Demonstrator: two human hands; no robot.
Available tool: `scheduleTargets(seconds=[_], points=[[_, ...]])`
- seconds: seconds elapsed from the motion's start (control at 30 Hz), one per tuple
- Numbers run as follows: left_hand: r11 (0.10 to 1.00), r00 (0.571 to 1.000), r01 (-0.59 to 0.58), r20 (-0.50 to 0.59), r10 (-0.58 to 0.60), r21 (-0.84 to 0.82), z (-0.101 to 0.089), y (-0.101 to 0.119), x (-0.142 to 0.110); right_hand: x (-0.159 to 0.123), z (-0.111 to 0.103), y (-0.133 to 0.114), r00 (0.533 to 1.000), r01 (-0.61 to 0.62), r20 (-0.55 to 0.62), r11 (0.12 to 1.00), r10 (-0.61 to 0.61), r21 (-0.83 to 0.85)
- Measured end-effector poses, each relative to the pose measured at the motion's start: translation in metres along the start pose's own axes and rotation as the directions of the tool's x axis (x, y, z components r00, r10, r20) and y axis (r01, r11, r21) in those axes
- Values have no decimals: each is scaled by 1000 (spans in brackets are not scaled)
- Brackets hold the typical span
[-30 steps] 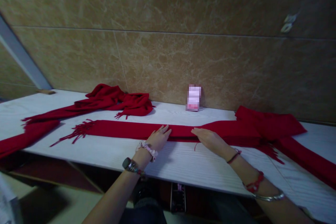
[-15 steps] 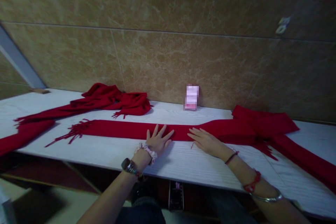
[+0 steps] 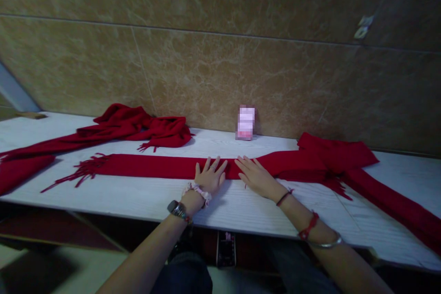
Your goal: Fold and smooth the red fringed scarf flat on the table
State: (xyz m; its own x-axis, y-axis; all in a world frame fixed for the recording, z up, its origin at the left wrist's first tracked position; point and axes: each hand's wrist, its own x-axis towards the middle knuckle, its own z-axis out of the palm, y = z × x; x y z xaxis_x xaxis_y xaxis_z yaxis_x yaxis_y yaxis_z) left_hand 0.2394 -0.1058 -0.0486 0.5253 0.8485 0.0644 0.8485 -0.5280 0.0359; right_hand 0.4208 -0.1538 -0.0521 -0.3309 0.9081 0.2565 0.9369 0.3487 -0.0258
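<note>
A red fringed scarf [image 3: 148, 166] lies in a long, flat strip along the white tabletop, its tassels spread at the left end. My left hand [image 3: 211, 176] rests palm down on the strip near its middle, fingers spread. Just to the right, my right hand [image 3: 257, 175] also lies flat on the cloth, fingers stretched toward the left hand. A short gap of red cloth shows between the two hands. Toward the right the strip runs into a bunched, folded part [image 3: 341, 154] with more fringe beneath it.
Another red scarf [image 3: 120, 124] lies crumpled at the back left, trailing to the left edge. A pixelated upright object [image 3: 245, 122] leans against the tiled wall [image 3: 206, 69]. The white table [image 3: 138, 197] ends near my body; a dark phone-like object [image 3: 226, 249] is below its edge.
My right hand has slid left along the scarf, closer to my left hand. The left hand stays flat on the cloth. The whole view has shifted slightly.
</note>
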Motion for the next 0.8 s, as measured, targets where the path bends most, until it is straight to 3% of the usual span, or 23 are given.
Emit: scheduleTargets(seconds=[0.2,0.4,0.53,0.67,0.8], points=[[989,988,144,63,-143,-14,3,-1,6,10,8,-9,985,-135,108,991,136,-15],[990,989,140,53,-139,-6,3,-3,5,-2,-2,2,949,-312,-11,935,314,-167],[979,978,205,42,-204,-16,2,-10,6,9,-2,-6,968,-248,-72,960,241,-131],[968,965,251,82,-249,-8,0,-13,7,23,8,-23,993,-110,37,994,110,3],[953,950,301,92,-298,-23,-3,-28,5,21,11,-25,983,-149,116,989,145,25]])
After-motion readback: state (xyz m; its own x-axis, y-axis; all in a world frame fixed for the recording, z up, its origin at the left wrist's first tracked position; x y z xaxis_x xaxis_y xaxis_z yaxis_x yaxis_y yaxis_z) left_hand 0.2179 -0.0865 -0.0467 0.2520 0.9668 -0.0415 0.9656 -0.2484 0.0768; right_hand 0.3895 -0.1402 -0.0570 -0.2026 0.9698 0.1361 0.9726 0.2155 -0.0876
